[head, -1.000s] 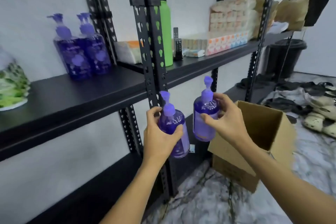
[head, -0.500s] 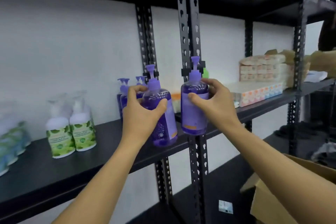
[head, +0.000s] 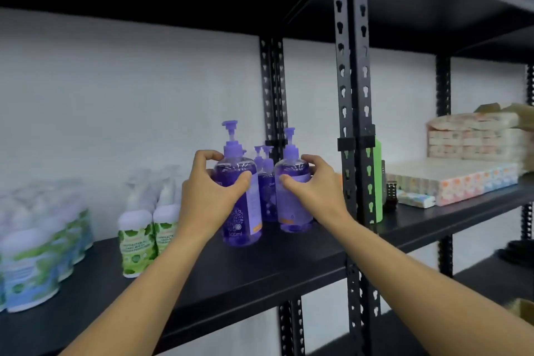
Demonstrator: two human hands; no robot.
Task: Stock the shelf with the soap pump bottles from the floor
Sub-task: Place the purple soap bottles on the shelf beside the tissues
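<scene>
Two purple soap pump bottles stand upright on the black shelf (head: 260,269), each with a hand around it. My left hand (head: 211,193) grips the left purple bottle (head: 244,211) around its shoulder. My right hand (head: 312,185) grips the right purple bottle (head: 291,205) the same way. Both bottle bases rest on or just above the shelf board. Behind them, between the two, stand two more purple pump bottles (head: 267,182) near the back post.
Green-and-white pump bottles (head: 138,240) stand to the left, with blurred ones (head: 31,263) at the shelf's left end. A black upright post (head: 357,182) rises right of my right hand. Beyond it are a green bottle (head: 377,182) and tissue packs (head: 450,182). A cardboard box corner (head: 523,309) shows bottom right.
Both hands carried the purple bottles up from beside the cardboard box, past the front post, onto the shelf in front of the two earlier bottles. The camera view rose with them.
</scene>
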